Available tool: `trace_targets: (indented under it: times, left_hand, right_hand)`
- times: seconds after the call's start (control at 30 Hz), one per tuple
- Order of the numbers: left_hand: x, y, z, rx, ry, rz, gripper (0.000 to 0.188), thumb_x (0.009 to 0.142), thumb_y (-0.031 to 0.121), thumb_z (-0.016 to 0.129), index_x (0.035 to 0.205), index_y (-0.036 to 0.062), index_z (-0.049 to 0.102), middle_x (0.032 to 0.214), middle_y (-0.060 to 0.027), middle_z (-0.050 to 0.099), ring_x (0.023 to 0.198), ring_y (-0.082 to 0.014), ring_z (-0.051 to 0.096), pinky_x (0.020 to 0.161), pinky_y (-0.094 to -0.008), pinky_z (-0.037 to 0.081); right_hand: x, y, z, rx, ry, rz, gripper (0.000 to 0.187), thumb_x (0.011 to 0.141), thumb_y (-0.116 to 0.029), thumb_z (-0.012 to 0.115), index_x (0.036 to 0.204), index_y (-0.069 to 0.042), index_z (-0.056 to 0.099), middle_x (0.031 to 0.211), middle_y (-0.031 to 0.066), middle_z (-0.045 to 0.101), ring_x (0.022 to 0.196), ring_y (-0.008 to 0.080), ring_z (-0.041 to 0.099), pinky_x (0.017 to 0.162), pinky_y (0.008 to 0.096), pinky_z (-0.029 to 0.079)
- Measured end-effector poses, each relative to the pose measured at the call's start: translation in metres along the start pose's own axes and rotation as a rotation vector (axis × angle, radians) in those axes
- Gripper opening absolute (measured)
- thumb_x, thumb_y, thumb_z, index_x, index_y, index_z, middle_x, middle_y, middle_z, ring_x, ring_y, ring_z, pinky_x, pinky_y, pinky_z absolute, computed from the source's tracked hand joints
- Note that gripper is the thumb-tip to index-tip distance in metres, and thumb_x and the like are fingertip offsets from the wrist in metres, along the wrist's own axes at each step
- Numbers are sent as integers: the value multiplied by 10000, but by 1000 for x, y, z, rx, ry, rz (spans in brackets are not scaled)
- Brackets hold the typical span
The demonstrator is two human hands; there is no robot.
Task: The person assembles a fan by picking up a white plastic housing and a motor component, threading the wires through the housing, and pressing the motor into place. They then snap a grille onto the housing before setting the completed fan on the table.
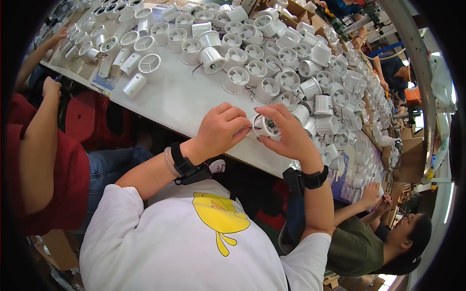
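Observation:
My right hand (291, 133) curls round a small white duct fan (262, 125), a short round plastic housing with a green and metal part showing in its open end. Thin dark wires come out of the housing on its left side. There my left hand (222, 130) has its thumb and fingers pinched together at the wires; the fingertips hide the wire ends. Both hands are above the front edge of the white table (182, 104). Just beyond them stand many similar white fans (268, 88), several with dark wires trailing out.
White fans crowd the table's far and right side. Slatted round white covers (149, 63) lie at the left. A person in a dark red shirt (51, 160) works at my left; another in a green top (357, 245) at my right. A red stool (87, 116) stands beside the table.

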State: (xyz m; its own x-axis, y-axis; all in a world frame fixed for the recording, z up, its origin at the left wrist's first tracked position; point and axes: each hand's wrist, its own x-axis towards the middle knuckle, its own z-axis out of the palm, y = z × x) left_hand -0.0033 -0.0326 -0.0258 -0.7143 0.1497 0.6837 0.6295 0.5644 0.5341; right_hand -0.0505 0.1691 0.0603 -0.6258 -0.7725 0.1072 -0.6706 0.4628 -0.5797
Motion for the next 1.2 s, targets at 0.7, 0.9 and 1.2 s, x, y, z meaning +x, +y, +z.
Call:
trace_targets:
  times: [0.7,0.9,1.2]
  left_hand:
    - [1,-1,-3,26,22,-68,137,690,83,743,788,130,658,832,13,601,806,-193,557,693,-305,494]
    - [3,-6,0,88,-22,44,135,680,110,742,781,147,661,809,17,572,790,-180,550,658,-295,494]
    - [6,-11,2,101,-121,180,184,686,93,736,841,97,637,860,-15,552,778,-193,544,651,-305,491]
  right_hand:
    - [1,0,12,-79,125,-13,516,738,-34,645,1243,-90,554,1102,133,540,964,293,568,793,352,479]
    - [2,2,12,-65,117,-12,513,740,-25,651,1240,-89,553,1113,132,541,979,291,570,814,350,478]
    - [3,-1,11,-20,103,12,506,755,-18,659,1244,-86,548,1132,128,539,1002,286,570,832,345,475]
